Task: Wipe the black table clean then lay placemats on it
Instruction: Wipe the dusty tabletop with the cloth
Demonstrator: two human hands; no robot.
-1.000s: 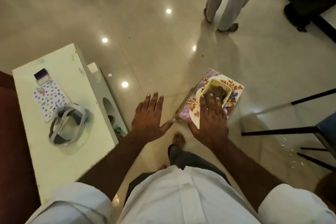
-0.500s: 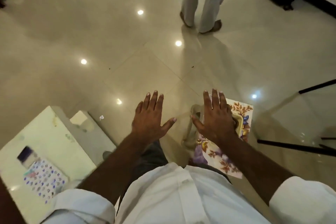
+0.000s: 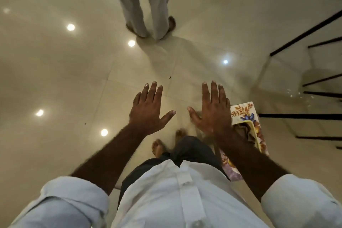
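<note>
- Both hands are empty and spread flat, palms down. The left hand (image 3: 148, 111) and right hand (image 3: 212, 109) hover side by side and apart over the glossy cream tiled floor (image 3: 55, 70), with the thumbs pointing toward each other but not touching.
- The rectangular floral-printed cardboard tissue box (image 3: 246, 114) lies just right of the right hand and back toward its wrist, partly hidden under that forearm. Its long axis runs alongside the forearm, from the fingers' end back toward the body.
- A crumpled brownish tissue (image 3: 244, 131) shows in the box's top slot.
- Thin black metal frame bars (image 3: 299, 116) stand further right, beyond the box. This is probably the black table, though its top cannot be made out.
- The right hand is much nearer to both box and frame, and the left hand is well apart from them. Pulling a tissue would likely fall to the right hand, drawing back and rightward.
- No placemats are in view, and wiping looks not yet begun.
- Another person's legs in pale trousers (image 3: 148, 2) stand well beyond the fingertips.
</note>
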